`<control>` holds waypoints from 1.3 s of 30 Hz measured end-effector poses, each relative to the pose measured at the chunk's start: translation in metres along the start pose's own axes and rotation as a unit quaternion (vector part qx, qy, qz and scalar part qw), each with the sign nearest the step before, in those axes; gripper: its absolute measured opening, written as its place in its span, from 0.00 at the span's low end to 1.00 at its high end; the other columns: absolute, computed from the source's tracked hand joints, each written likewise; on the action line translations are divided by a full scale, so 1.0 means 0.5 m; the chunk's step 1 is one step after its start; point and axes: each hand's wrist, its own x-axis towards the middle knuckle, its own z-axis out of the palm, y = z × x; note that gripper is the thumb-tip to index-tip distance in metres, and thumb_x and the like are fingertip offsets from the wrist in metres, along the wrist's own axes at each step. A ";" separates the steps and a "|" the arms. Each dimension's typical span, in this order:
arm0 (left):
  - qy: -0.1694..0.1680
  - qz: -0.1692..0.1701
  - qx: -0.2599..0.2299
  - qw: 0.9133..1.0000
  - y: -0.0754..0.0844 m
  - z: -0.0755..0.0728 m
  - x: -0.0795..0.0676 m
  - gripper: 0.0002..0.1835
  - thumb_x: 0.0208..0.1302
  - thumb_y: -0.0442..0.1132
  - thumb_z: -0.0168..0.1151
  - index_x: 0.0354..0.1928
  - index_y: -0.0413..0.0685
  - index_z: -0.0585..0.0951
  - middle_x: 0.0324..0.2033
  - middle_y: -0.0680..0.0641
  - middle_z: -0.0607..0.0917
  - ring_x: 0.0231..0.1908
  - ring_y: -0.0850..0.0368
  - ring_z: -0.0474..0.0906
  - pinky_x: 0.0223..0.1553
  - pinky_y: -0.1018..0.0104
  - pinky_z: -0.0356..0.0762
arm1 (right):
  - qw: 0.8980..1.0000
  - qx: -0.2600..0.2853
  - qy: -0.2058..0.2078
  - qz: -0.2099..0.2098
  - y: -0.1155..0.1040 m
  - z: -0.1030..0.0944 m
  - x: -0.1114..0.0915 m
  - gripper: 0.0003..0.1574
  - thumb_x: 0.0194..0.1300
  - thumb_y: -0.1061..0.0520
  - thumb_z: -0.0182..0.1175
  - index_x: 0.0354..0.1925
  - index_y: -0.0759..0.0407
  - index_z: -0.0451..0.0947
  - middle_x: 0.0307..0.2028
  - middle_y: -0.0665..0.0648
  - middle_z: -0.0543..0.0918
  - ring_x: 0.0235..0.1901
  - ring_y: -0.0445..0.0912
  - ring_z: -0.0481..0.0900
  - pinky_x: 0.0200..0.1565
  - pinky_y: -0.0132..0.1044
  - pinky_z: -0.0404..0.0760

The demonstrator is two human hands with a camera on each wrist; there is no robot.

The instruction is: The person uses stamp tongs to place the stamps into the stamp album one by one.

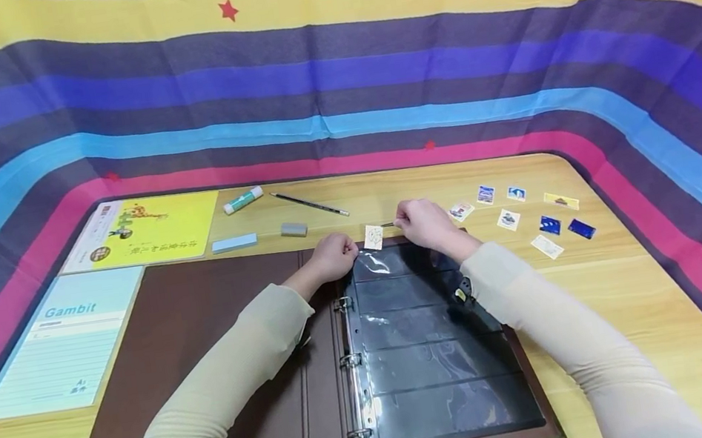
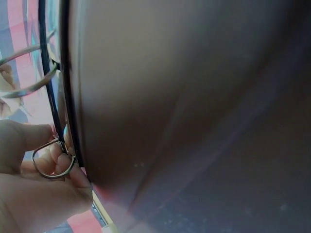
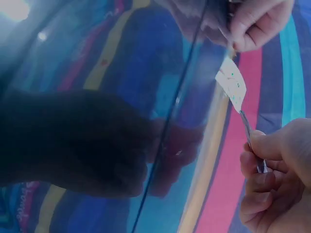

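Between my hands, at the top edge of a black stamp-album page (image 1: pixel 439 364) with clear pockets, is a small white stamp (image 1: pixel 373 237). My right hand (image 1: pixel 426 223) pinches metal tweezers (image 3: pixel 246 125), whose tips hold the stamp by its edge, as the right wrist view shows. My left hand (image 1: pixel 332 257) pinches the page's upper left corner between thumb and fingers, beside the top of the ring binding. The page lies in an open brown ring album (image 1: pixel 231 325). In the left wrist view, the fingers are partly hidden behind a metal ring (image 2: pixel 53 175).
Several loose stamps (image 1: pixel 508 219) lie right of the album. Behind it are a glue stick (image 1: pixel 244 200), a pencil (image 1: pixel 310 204), a grey eraser (image 1: pixel 293 229) and a pale blue block (image 1: pixel 234 243). A yellow book (image 1: pixel 151 232) and a Gambit notepad (image 1: pixel 66 349) lie at left.
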 end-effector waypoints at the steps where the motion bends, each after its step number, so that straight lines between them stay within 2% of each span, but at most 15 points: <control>1: -0.001 0.001 0.001 1.000 0.000 0.000 0.000 0.12 0.51 0.29 0.44 0.13 0.46 0.62 0.13 0.52 0.61 0.19 0.58 0.59 0.29 0.69 0.59 | 1.000 0.000 -0.006 -0.005 -0.003 0.002 -0.001 0.05 0.51 0.57 0.54 0.23 0.58 0.73 0.20 0.52 0.73 0.21 0.46 0.69 0.25 0.39 0.67; 12: -0.012 0.004 -0.001 1.000 0.002 -0.002 0.000 0.15 0.52 0.30 0.43 0.11 0.47 0.57 0.11 0.52 0.54 0.17 0.58 0.53 0.28 0.68 0.57 | 0.996 -0.008 -0.076 -0.052 -0.009 0.007 -0.015 0.04 0.51 0.56 0.55 0.22 0.54 0.73 0.22 0.49 0.74 0.24 0.44 0.70 0.29 0.38 0.68; 18: -0.010 0.003 0.000 1.000 0.003 -0.003 0.000 0.16 0.53 0.29 0.43 0.11 0.47 0.58 0.11 0.52 0.56 0.17 0.58 0.54 0.29 0.68 0.57 | 0.994 0.003 -0.080 -0.079 -0.001 0.013 -0.010 0.03 0.51 0.58 0.56 0.23 0.55 0.74 0.24 0.49 0.75 0.26 0.45 0.71 0.31 0.39 0.68; 25: -0.013 0.012 -0.004 1.000 0.003 -0.004 -0.001 0.17 0.52 0.28 0.41 0.09 0.47 0.55 0.09 0.52 0.51 0.15 0.57 0.49 0.28 0.68 0.56 | 0.991 0.028 -0.092 -0.098 0.001 0.017 -0.003 0.04 0.52 0.58 0.55 0.22 0.54 0.74 0.23 0.48 0.75 0.26 0.44 0.70 0.32 0.38 0.67; 31: -0.004 0.018 0.004 1.000 0.002 -0.003 0.000 0.17 0.52 0.29 0.43 0.09 0.48 0.57 0.10 0.53 0.54 0.16 0.58 0.53 0.30 0.68 0.56 | 0.985 0.067 -0.091 -0.129 0.005 0.020 -0.002 0.06 0.52 0.59 0.55 0.21 0.53 0.74 0.22 0.48 0.75 0.26 0.43 0.70 0.32 0.38 0.67; 34: -0.007 0.020 -0.003 1.000 0.001 -0.003 0.000 0.16 0.53 0.30 0.43 0.10 0.47 0.58 0.10 0.53 0.54 0.16 0.58 0.53 0.29 0.68 0.57 | 0.986 0.067 -0.088 -0.122 0.005 0.018 -0.006 0.05 0.53 0.58 0.55 0.22 0.54 0.74 0.23 0.49 0.75 0.27 0.44 0.71 0.33 0.38 0.67; 37: -0.015 0.012 -0.018 1.000 0.000 -0.005 -0.003 0.12 0.53 0.31 0.44 0.14 0.45 0.65 0.12 0.52 0.60 0.17 0.58 0.58 0.30 0.68 0.60 | 0.992 0.048 -0.073 -0.087 0.015 0.011 -0.012 0.03 0.53 0.58 0.55 0.25 0.57 0.73 0.26 0.51 0.76 0.30 0.46 0.72 0.36 0.40 0.68; 39: -0.021 0.003 -0.029 0.999 -0.002 -0.007 -0.005 0.08 0.54 0.31 0.45 0.19 0.43 0.70 0.15 0.51 0.65 0.20 0.58 0.62 0.31 0.67 0.62 | 0.996 0.040 -0.049 -0.068 0.031 0.001 -0.017 0.04 0.53 0.58 0.55 0.27 0.59 0.73 0.26 0.53 0.75 0.29 0.47 0.72 0.36 0.40 0.68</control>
